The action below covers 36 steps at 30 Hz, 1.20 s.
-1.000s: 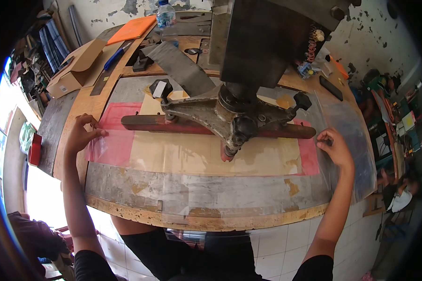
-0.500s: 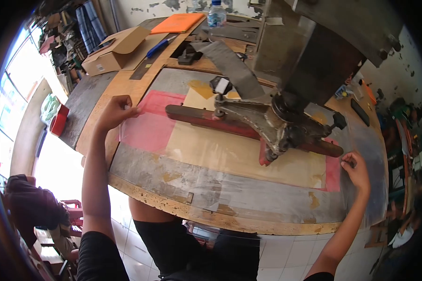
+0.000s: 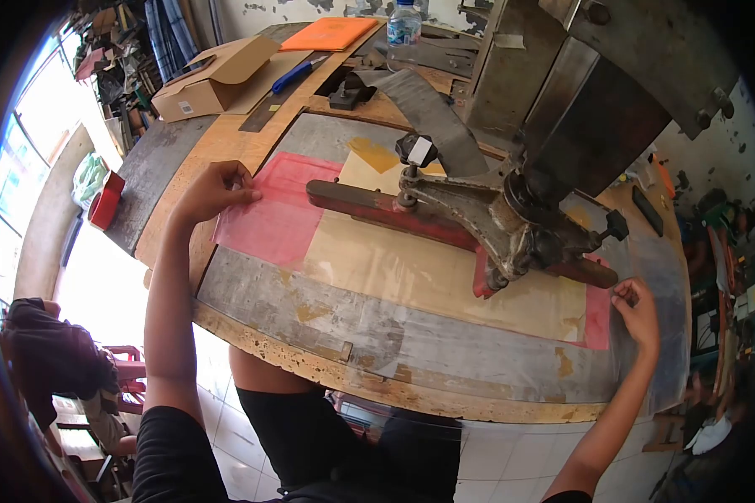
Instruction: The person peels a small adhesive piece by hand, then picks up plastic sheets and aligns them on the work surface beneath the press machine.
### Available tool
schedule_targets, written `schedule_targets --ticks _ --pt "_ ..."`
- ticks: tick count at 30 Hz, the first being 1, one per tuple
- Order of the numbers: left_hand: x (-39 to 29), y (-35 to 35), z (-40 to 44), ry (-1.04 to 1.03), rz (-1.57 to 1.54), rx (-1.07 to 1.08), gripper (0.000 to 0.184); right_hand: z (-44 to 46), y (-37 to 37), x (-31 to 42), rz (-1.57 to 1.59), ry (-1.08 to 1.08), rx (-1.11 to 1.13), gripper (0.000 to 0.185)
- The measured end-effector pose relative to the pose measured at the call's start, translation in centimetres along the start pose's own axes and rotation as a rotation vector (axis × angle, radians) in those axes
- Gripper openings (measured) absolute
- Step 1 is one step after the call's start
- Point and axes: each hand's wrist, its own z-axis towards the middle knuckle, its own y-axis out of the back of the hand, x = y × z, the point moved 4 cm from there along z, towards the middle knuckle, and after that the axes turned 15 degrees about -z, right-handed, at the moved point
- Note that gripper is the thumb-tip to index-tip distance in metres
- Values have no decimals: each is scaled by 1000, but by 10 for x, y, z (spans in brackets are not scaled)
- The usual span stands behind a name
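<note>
The left hand [image 3: 216, 193] has thumb and fingertips drawn nearly together at the left end of the pink sheet [image 3: 268, 230]; the right hand [image 3: 640, 314] is loosely curled, its thumb and forefinger almost meeting just outside the sheet's right end. Whether either pinches an edge or thin clear film, I cannot tell. Between the two sets of fingers lie the pink sheet and the cream sheet [image 3: 369, 268], with the bar [image 3: 377, 210] across them, its right end just beside the right fingertips. An uneven pull could skew or wrinkle the sheets; fingers straying under the bar could be nipped if the press [image 3: 470, 210] came down. Beyond the left fingers, the carton [image 3: 193, 105] bears a small white label, and farther off the bottle [image 3: 404, 29] a blue one, neither legible; the knob's white tag [image 3: 420, 151], between the hands, shows no readable writing.
</note>
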Motion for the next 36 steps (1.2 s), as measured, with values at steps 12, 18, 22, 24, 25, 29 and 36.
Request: schedule_targets --ticks 12,18,22,24,25,29,36 --pt "9 3 1 -25 -3 7 31 0 -3 -11 -13 10 -22 19" --pt "8 1 4 -76 25 -17 31 -2 0 -2 -43 -4 -11 17" --pt "4 1 4 -68 41 -12 31 -2 0 1 -35 8 -19 16" --pt "2 0 4 -24 93 -20 27 -2 0 -1 -21 -5 -15 15" --pt "6 -1 5 -25 91 -14 27 -2 0 -2 -7 -9 -9 15" --pt "15 2 7 -83 -13 -33 29 -1 -1 -2 -23 21 -18 14" --pt "9 1 5 -59 -10 -21 24 -2 1 0 -37 11 -32 15"
